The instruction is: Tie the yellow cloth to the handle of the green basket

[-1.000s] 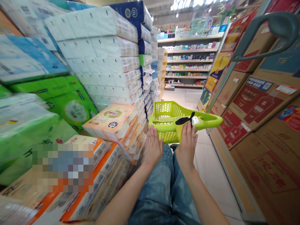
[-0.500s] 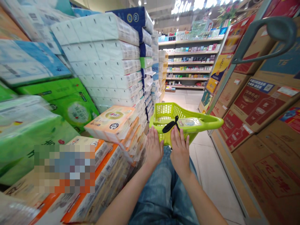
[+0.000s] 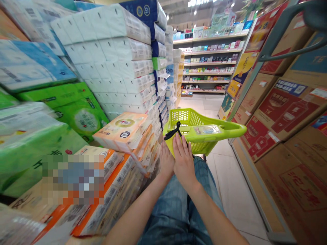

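Note:
A lime-green shopping basket (image 3: pixel 219 136) stands just ahead of my knees, its long handle pointing right. At its near left corner is a small yellow item (image 3: pixel 170 143) that looks like fabric, with a black cord (image 3: pixel 175 131) tied in a loop. My right hand (image 3: pixel 184 158) lies over this yellow item, fingers stretched out and together. Close against its left side is my left hand (image 3: pixel 166 158), also with straight fingers; its fingertips touch the basket's corner or the yellow item, I cannot tell which.
Tissue packs (image 3: pixel 122 131) and tall white stacks (image 3: pixel 107 51) crowd the left side. Cardboard cartons (image 3: pixel 283 102) line the right, with a grey handle (image 3: pixel 276 51) jutting out at upper right. Pale floor tiles (image 3: pixel 224 183) run between them toward shelves (image 3: pixel 209 64) of small boxes.
My right hand has shifted left, beside my left hand. The yellow item and its black cord have moved left along the basket's near rim. The view has tilted slightly.

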A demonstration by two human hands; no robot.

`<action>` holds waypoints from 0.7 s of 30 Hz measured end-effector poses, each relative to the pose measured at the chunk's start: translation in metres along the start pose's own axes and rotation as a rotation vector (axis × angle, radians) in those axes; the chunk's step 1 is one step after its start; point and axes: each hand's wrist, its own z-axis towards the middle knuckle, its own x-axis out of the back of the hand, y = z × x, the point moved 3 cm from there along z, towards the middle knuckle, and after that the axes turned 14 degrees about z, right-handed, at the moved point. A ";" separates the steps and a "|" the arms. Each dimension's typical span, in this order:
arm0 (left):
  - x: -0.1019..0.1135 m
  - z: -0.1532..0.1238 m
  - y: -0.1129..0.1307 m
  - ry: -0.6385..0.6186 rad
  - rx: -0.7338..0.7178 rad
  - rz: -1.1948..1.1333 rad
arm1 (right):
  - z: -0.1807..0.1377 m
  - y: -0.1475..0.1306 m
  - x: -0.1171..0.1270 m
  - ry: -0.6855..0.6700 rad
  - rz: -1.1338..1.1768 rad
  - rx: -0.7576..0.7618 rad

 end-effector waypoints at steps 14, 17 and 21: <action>0.010 0.006 0.004 0.046 -0.009 -0.125 | -0.021 0.056 0.045 0.151 -0.102 -0.265; 0.007 0.005 0.003 0.048 -0.005 -0.120 | -0.016 0.032 0.023 0.151 -0.087 -0.235; 0.000 0.001 -0.002 0.028 0.017 -0.116 | -0.009 0.003 -0.005 0.081 -0.024 -0.096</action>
